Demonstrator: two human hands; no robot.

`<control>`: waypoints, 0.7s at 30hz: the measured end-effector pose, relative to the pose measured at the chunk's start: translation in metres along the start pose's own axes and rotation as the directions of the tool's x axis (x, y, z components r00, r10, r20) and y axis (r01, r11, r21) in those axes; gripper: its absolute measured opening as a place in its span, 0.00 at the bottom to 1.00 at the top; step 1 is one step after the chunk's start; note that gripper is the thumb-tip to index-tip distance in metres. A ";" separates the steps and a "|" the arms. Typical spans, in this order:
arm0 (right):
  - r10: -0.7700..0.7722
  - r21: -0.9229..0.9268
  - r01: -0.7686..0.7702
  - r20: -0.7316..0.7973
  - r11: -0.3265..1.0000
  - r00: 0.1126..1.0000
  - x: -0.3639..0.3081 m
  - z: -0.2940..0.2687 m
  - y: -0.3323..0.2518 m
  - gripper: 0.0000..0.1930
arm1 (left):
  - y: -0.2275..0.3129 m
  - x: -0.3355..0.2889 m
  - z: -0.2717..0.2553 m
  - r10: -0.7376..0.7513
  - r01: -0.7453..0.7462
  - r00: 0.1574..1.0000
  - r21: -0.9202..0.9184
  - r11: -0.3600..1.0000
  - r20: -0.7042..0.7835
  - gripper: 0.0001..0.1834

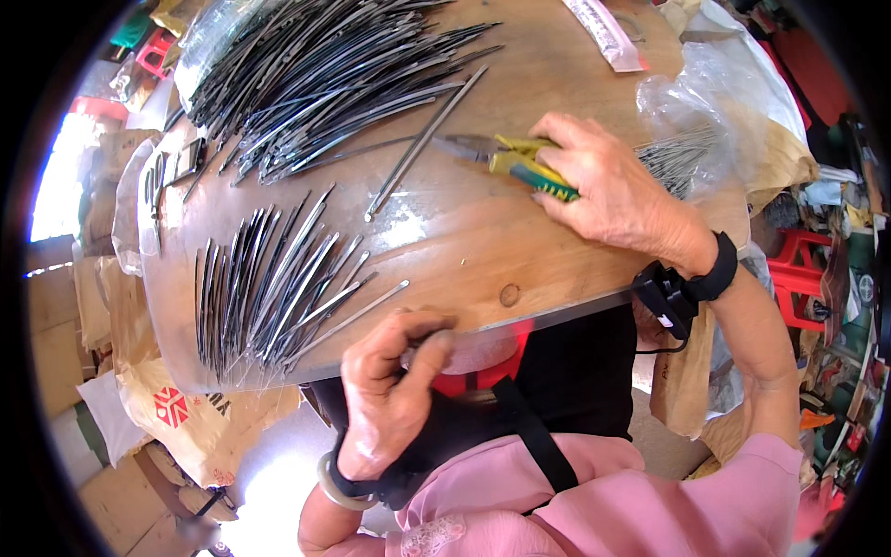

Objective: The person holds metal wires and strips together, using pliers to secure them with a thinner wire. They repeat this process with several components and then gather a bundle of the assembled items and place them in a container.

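My right hand (599,176) is closed around pliers (534,167) with yellow and green handles, held above the wooden table. Their jaws point left, at the end of a thin dark metal strip; whether they grip it I cannot tell. Just left of the jaws, a longer metal strip (422,147) lies slantwise. My left hand (394,385) is at the table's near edge, fingers curled and thumb bent in; anything inside them is hidden. Beside it lies a fanned group of metal strips (274,288). A large heap of similar dark strips (316,84) covers the far left.
The wooden table (557,269) has a curved near edge. Clear plastic with a bundle of thin wires (682,158) lies at its right. A pink and white packet (608,32) is at the far side. Red stools (798,278) stand on the right, brown paper sacks (186,408) at lower left.
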State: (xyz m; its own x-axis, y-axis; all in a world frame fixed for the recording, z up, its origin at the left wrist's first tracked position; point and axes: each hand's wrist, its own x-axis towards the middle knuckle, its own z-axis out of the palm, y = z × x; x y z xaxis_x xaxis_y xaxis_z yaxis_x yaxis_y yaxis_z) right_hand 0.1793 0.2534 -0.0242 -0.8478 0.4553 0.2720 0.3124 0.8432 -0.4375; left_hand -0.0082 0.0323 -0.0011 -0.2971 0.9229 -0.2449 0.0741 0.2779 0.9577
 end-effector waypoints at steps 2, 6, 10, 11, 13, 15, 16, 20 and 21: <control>-0.034 0.042 0.035 -0.020 0.999 0.999 -0.011 0.000 -0.001 0.11 | 0.004 0.001 0.013 -0.091 0.096 0.994 -0.081 0.992 0.063 0.07; 0.064 0.120 -0.055 -0.079 0.991 0.995 -0.035 -0.015 -0.029 0.10 | 0.010 0.011 0.035 -0.265 0.305 0.952 -0.415 0.857 0.152 0.15; 0.232 0.184 -0.222 -0.037 0.958 0.972 -0.059 -0.026 -0.079 0.12 | 0.012 0.032 0.054 -0.297 0.457 0.889 -0.668 0.587 0.348 0.16; 0.251 0.193 -0.236 -0.058 0.953 0.966 -0.063 -0.025 -0.086 0.12 | 0.013 0.035 0.056 -0.277 0.450 0.893 -0.685 0.573 0.355 0.16; 0.308 0.211 -0.270 -0.179 0.940 0.934 -0.070 -0.020 -0.092 0.09 | 0.017 0.038 0.058 -0.241 0.434 0.901 -0.719 0.543 0.362 0.15; 0.380 0.333 -0.285 -0.264 0.899 0.887 -0.078 -0.013 -0.092 0.09 | 0.018 0.033 0.054 -0.223 0.438 0.898 -0.717 0.542 0.379 0.16; 0.433 0.440 -0.287 -0.276 0.851 0.858 -0.079 -0.010 -0.093 0.06 | 0.020 0.032 0.050 -0.211 0.431 0.900 -0.706 0.562 0.382 0.16; 0.519 0.619 -0.263 -0.277 0.740 0.809 -0.084 -0.001 -0.095 0.04 | 0.028 0.030 0.052 -0.192 0.320 0.939 -0.527 0.787 0.284 0.16; 0.564 0.655 -0.304 -0.227 0.692 0.794 -0.084 -0.004 -0.095 0.04 | 0.027 0.030 0.051 -0.175 0.311 0.939 -0.511 0.802 0.297 0.15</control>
State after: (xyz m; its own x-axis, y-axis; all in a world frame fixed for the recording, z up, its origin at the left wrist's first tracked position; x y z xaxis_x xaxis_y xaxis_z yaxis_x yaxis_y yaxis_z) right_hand 0.2225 0.1360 -0.0025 -0.3992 0.9021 0.1637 0.1938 0.2575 -0.9466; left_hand 0.0336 0.0810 0.0103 -0.0096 0.8966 -0.4426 -0.5192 0.3739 0.7685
